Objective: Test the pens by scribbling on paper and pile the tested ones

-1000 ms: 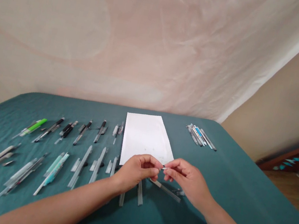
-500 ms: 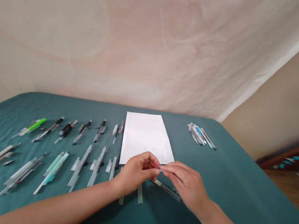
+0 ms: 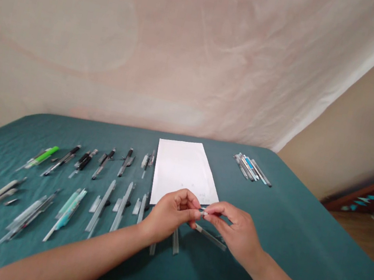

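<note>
My left hand [image 3: 169, 216] and my right hand [image 3: 238, 228] meet just in front of the sheet of white paper [image 3: 183, 171], fingertips nearly touching. Both are closed in a pinch on a small pen part [image 3: 202, 212], pale with a dark bit; the fingers cover most of it, so its exact kind does not show. Under the hands, a clear pen barrel [image 3: 211, 237] lies slanted on the green cloth. Another clear barrel [image 3: 175, 243] pokes out below my left wrist, partly hidden.
Several taken-apart pens lie in two rows at the left, among them a bright green pen [image 3: 43, 156] and a turquoise one [image 3: 67, 215]. A bundle of pens or refills [image 3: 252, 169] rests at the back right. A pale curtain [image 3: 188, 53] hangs behind the table.
My right fingers have shifted slightly and are more bent and bunched around the small part. My left hand stays almost in place.
</note>
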The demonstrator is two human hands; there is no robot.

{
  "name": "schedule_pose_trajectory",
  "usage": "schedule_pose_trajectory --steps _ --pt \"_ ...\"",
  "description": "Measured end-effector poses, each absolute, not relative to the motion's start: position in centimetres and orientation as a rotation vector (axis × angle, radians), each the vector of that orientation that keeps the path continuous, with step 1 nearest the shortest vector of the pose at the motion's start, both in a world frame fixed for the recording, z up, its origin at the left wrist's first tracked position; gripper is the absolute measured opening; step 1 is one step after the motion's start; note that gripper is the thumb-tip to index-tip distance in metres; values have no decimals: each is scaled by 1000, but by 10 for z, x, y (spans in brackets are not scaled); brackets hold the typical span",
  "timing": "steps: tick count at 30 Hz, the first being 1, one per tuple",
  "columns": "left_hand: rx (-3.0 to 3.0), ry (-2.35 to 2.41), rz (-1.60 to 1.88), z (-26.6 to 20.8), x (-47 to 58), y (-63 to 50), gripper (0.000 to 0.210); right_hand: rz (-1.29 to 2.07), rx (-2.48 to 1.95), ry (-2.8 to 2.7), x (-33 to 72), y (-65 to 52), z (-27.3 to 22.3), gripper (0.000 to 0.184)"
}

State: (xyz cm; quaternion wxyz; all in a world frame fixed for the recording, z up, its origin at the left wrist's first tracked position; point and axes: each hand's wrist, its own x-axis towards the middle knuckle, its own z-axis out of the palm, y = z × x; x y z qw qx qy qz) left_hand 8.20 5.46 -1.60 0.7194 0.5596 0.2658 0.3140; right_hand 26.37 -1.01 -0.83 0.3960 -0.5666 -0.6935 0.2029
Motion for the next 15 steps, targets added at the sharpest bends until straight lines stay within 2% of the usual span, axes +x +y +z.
schedule_pose_trajectory --steps 15 --pt "1202 548 702 -15 82 54 23 463 -1393 -1806 265 -11 -10 6"
